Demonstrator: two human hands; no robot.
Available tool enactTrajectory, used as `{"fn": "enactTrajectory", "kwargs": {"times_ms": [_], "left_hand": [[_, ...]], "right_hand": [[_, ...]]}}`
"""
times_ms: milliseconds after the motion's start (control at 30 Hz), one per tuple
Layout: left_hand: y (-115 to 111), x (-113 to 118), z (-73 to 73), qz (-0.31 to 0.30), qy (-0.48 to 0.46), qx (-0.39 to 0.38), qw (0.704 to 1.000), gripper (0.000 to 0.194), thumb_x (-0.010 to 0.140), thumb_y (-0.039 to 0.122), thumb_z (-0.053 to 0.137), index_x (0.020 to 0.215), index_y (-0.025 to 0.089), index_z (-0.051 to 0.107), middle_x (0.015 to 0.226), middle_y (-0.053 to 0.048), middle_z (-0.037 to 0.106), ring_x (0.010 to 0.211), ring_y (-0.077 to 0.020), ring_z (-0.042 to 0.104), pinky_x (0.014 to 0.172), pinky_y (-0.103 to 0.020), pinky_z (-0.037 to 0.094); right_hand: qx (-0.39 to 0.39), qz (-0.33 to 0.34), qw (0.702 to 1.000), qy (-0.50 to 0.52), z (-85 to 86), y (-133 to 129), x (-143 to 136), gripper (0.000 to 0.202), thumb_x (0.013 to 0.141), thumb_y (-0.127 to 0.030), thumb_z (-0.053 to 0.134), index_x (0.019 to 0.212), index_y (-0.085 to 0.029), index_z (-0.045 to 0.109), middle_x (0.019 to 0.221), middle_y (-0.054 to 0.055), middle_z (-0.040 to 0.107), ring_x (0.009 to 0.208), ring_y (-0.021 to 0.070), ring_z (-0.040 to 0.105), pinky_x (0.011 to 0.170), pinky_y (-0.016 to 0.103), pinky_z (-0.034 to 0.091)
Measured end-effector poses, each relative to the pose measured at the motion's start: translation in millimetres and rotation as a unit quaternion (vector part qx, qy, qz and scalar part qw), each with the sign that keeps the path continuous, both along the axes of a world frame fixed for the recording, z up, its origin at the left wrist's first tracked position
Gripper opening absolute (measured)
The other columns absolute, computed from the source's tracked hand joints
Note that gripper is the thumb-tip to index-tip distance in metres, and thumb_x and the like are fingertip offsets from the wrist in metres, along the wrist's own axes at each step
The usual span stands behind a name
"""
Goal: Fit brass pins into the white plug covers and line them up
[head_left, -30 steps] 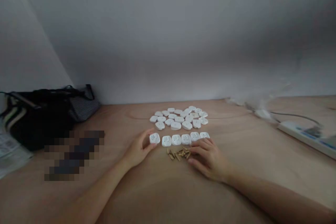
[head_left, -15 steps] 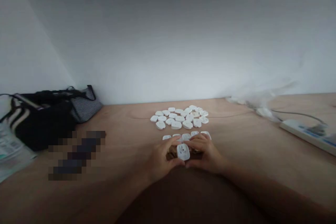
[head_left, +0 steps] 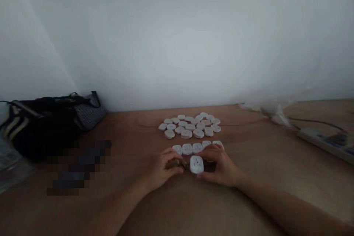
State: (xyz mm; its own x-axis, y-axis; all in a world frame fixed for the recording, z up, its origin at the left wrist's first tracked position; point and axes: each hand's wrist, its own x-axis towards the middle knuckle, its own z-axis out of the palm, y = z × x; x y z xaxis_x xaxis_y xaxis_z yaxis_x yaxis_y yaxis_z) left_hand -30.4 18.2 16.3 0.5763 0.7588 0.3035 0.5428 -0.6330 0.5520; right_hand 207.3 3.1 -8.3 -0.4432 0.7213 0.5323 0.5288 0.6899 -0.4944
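A white socket housing (head_left: 196, 165) with slots in its face stands in front of me, tilted toward me. My right hand (head_left: 221, 166) grips it, thumb at the lower edge and fingers at the upper. To its left, my left hand (head_left: 167, 166) is apart from the housing, thumb and fingers spread around some small brass-coloured parts (head_left: 182, 163); their exact shape is too blurred to tell. Just beyond both hands runs a row of similar white socket housings (head_left: 187, 149), partly covered by my right fingers at its right end.
Farther back lies a group of several white plastic pieces (head_left: 186, 134) on the wooden table (head_left: 132, 147). A black bag (head_left: 47, 125) and a pixelated dark object (head_left: 83, 166) are at left. A power strip (head_left: 326, 143) with a cable and clear plastic wrap (head_left: 279, 114) are at right.
My left hand has let go of the socket housing and moved left toward the brass-coloured parts. The housing stays in my right hand, slightly lower and further right.
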Motion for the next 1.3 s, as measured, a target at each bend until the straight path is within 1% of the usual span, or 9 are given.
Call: {"fn": "enactTrajectory", "kwargs": {"times_ms": [67,167,333,467,600,700,933,1133,1300], "left_hand": [[5,-8,-1.4,-0.001,0.026,-0.005,1.000,0.013,0.078,0.020,0.061,0.089,0.019,0.068,0.090,-0.003,0.060,0.084,-0.0180,0.060,0.075,-0.029,0.048],[11,-12,-6.2,-0.007,0.054,0.005,0.999,0.017,0.081,0.016,0.057,0.091,0.022,0.069,0.091,-0.002,0.060,0.084,-0.0165,0.059,0.077,-0.027,0.046],[12,-6,-11.4,-0.023,0.064,0.035,0.997,0.016,0.083,0.016,0.055,0.079,0.019,0.070,0.084,-0.002,0.062,0.078,-0.0152,0.059,0.074,-0.025,0.045],[8,-4,-8.7,-0.020,0.081,0.045,0.996,0.015,0.085,0.020,0.054,0.078,0.017,0.066,0.081,-0.003,0.062,0.078,-0.0163,0.058,0.072,-0.025,0.044],[9,-9,-5.4,-0.035,0.090,0.051,0.994,0.013,0.086,0.021,0.053,0.092,0.020,0.065,0.089,-0.003,0.062,0.086,-0.0181,0.057,0.077,-0.027,0.043],[11,-12,-7.3,-0.044,0.099,0.057,0.993,0.019,0.086,0.017,0.053,0.098,0.022,0.066,0.091,-0.003,0.061,0.085,-0.0173,0.057,0.076,-0.027,0.043],[10,-10,-9.7,-0.052,0.102,0.083,0.990,0.017,0.088,0.020,0.050,0.084,0.020,0.066,0.084,-0.003,0.061,0.083,-0.0174,0.056,0.074,-0.026,0.042],[4,-7,-6.4,0.015,0.063,0.046,0.997,0.013,0.089,0.019,0.045,0.086,0.018,0.058,0.082,-0.002,0.062,0.078,-0.0168,0.057,0.071,-0.027,0.044],[-4,2,-1.9,-0.021,0.011,0.031,0.999,0.019,0.089,0.017,0.043,0.097,0.019,0.060,0.090,-0.004,0.065,0.085,-0.0168,0.060,0.077,-0.027,0.045]], "right_hand": [[0.000,-0.009,1.000,0.005,-0.6,0,0,0.042,0.062,-0.042,0.073,0.099,-0.024,0.065,0.088,0.003,0.067,0.086,0.0232,0.057,0.081,0.039,0.039],[0.000,-0.013,1.000,0.004,-1.5,1,0,0.041,0.062,-0.042,0.073,0.098,-0.024,0.065,0.087,0.003,0.067,0.085,0.0232,0.057,0.080,0.039,0.038],[0.005,-0.008,1.000,0.005,-2.3,2,-1,0.042,0.061,-0.041,0.073,0.098,-0.023,0.065,0.085,0.003,0.067,0.083,0.0231,0.057,0.078,0.038,0.038],[-0.001,-0.009,1.000,0.002,-1.9,1,-1,0.043,0.060,-0.041,0.074,0.098,-0.024,0.065,0.084,0.003,0.066,0.083,0.0228,0.057,0.078,0.038,0.038],[0.003,-0.001,1.000,0.003,-0.3,0,-1,0.043,0.060,-0.041,0.074,0.098,-0.024,0.065,0.084,0.003,0.066,0.082,0.0225,0.057,0.077,0.038,0.038],[0.001,0.000,1.000,-0.001,0.1,0,-2,0.043,0.061,-0.041,0.074,0.099,-0.024,0.065,0.083,0.002,0.066,0.081,0.0220,0.056,0.076,0.037,0.037],[0.013,0.003,1.000,-0.006,-1.8,0,-2,0.045,0.059,-0.041,0.074,0.099,-0.023,0.064,0.082,0.003,0.066,0.081,0.0224,0.056,0.077,0.037,0.037],[0.013,0.000,1.000,-0.016,-1.6,-1,-2,0.046,0.058,-0.041,0.075,0.099,-0.025,0.064,0.082,0.002,0.065,0.081,0.0220,0.056,0.078,0.038,0.036],[0.023,0.003,1.000,-0.019,-2.0,-1,-2,0.048,0.058,-0.044,0.075,0.100,-0.024,0.063,0.082,0.003,0.065,0.082,0.0227,0.056,0.078,0.038,0.036]]}}
